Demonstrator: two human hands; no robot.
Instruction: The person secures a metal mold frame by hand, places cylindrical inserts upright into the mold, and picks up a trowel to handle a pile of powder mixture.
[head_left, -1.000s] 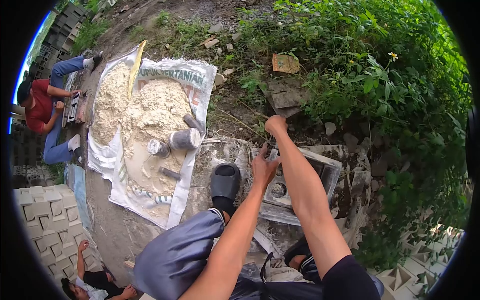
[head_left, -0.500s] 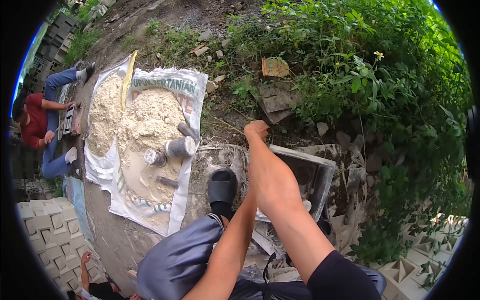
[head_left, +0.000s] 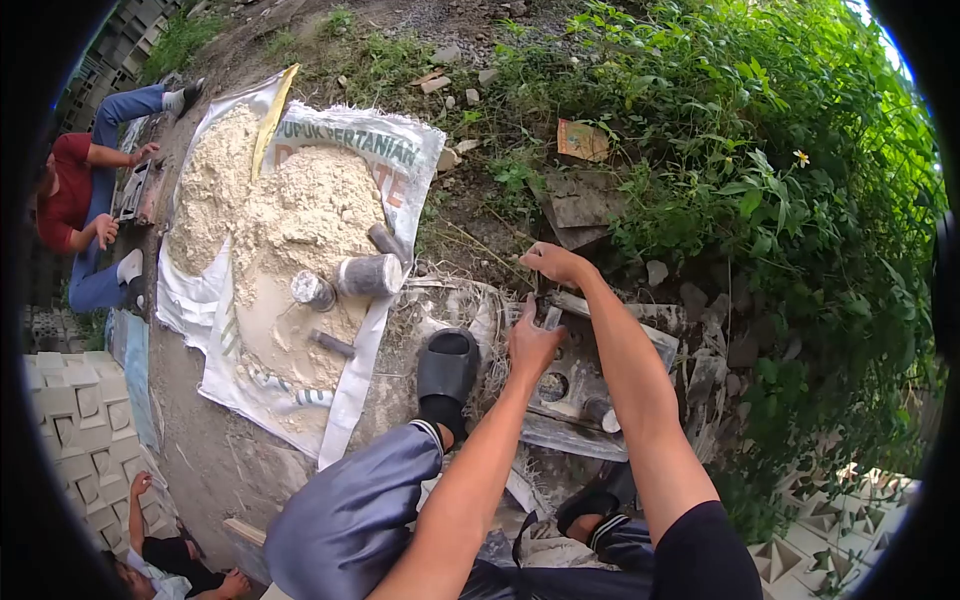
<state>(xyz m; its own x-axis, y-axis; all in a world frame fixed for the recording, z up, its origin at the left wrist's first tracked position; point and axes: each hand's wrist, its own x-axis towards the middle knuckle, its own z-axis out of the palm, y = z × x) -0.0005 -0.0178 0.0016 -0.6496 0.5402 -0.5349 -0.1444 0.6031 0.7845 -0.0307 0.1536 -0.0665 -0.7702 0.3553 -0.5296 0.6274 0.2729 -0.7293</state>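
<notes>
My left hand [head_left: 535, 342] is at the near-left corner of a dusty grey box mould [head_left: 572, 437], its forefinger stretched forward and thumb apart. A small pale bar [head_left: 553, 317] shows beside those fingers; whether they touch it I cannot tell. Just beyond, my right hand [head_left: 555, 263] is closed with fingertips pressed together, and what they hold, if anything, is too small to make out. Inside the mould are a round hole [head_left: 552, 387] and a short pale-ended cylinder [head_left: 602, 412]. Part of the mould is behind my forearms.
Left of my sandalled foot [head_left: 446, 368], pale powder [head_left: 315, 205] is heaped on a white sack [head_left: 345, 435] with several dusty cylinders, one large [head_left: 370, 275]. Plants [head_left: 740, 190] crowd the right. A person in red [head_left: 70, 190] sits at far left; another person's arm [head_left: 137, 515] shows lower left.
My hands have come apart: the left now shows at the mould instead of behind my right forearm, and the right has shifted slightly right. The mould's inside is more visible. The view has shifted.
</notes>
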